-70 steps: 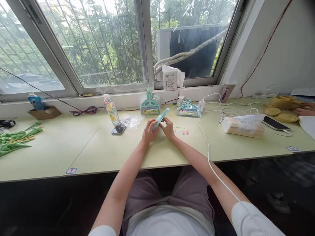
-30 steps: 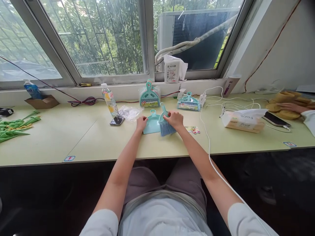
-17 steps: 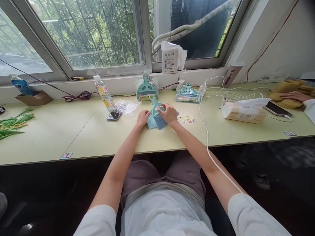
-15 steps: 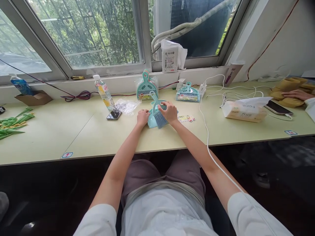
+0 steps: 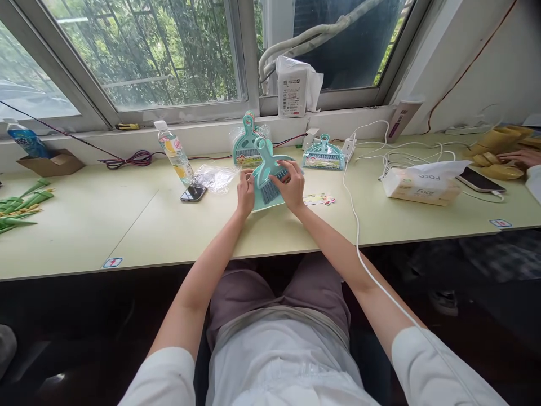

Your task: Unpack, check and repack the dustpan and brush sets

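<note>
A mint-green dustpan [image 5: 259, 204] is tilted up off the table in front of me. My left hand [image 5: 245, 193] is closed on its left edge. Against the pan's inner side lies a small brush [image 5: 269, 193] with grey-blue bristles and a green handle. My right hand [image 5: 291, 187] pinches the brush near its head, fingers curled over the right part of the pan. Behind stand several wrapped dustpan sets [image 5: 248, 144], and another packed set [image 5: 324, 153] lies to their right. Colourful printed cards [image 5: 320, 199] lie right of my right hand.
Left of my hands are clear plastic wrap [image 5: 216, 178], a phone [image 5: 193, 193] and a drink bottle [image 5: 174, 151]. A white cable [image 5: 353, 208] crosses the table over my right arm. A tissue pack [image 5: 418, 183] sits right; another person's hand [image 5: 519, 158] shows at the far right.
The dustpan has been raised and tilted up from the table. The brush has gone from held across the pan to lying flat inside it, and both hands have come up with them.
</note>
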`<state>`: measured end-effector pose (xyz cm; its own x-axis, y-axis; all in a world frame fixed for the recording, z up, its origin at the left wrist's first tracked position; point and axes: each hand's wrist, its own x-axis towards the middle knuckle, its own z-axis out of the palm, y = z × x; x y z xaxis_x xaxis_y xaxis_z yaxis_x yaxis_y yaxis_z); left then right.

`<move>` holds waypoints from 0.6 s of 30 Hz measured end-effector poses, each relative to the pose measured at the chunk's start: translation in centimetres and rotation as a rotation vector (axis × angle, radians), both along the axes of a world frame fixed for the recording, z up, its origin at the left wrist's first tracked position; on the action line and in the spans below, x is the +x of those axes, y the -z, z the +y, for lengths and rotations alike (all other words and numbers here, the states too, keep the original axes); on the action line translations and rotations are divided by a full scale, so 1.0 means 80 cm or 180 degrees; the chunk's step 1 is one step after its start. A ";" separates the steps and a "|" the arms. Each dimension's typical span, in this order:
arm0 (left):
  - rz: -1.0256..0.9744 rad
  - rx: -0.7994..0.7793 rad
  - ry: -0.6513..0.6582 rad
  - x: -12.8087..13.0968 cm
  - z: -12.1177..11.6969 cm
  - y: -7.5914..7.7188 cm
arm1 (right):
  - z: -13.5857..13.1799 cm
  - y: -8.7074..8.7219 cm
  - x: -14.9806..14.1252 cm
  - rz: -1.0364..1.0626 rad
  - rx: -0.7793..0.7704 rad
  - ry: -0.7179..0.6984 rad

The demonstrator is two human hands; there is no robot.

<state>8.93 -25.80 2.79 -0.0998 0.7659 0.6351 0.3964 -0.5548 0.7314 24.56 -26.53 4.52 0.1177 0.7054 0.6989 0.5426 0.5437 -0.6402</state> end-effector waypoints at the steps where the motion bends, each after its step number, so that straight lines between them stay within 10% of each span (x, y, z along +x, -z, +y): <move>1: 0.0044 0.0115 -0.0019 0.004 -0.006 -0.001 | 0.002 0.002 -0.001 0.0085 0.0015 -0.0050; 12: 0.0637 0.0905 -0.0114 0.007 -0.017 -0.006 | 0.015 0.014 -0.014 0.1065 -0.0186 -0.1051; 18: 0.0690 0.0712 -0.0473 0.002 -0.020 -0.015 | 0.011 0.008 -0.005 0.0689 -0.0185 -0.0687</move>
